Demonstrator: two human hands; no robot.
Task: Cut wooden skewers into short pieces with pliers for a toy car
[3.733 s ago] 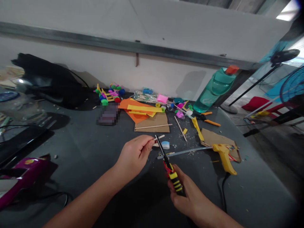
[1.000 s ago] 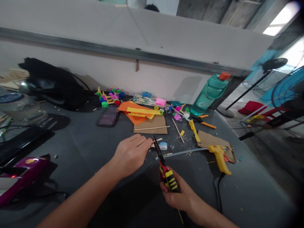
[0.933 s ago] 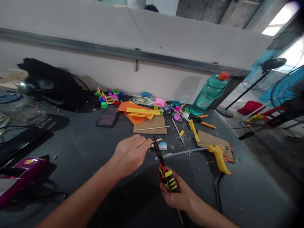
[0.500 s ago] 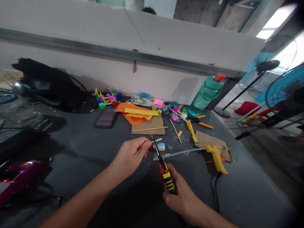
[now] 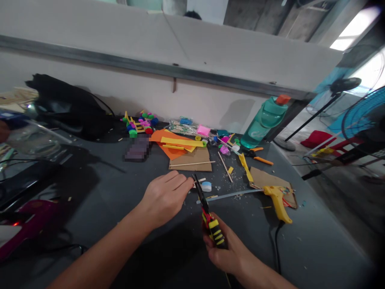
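As the right hand point(image 5: 226, 253) clamps round black-and-yellow-handled cutters point(image 5: 214, 229) in the middle of the dark grey worktop point(image 5: 313, 245), the left hand point(image 5: 164, 199) curls its fingers point(image 5: 183, 180) nearly shut beside their black tips, maybe pinching a pale thin stick point(image 5: 199, 180), too small to call!

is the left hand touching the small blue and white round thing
Apart. The head view shows the left hand stopping short of the small pale blue and white round object, with the dark grey tabletop showing between them.

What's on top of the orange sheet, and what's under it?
Yellow strips lie on the orange sheet. Whatever is underneath is covered, so I can't see it.
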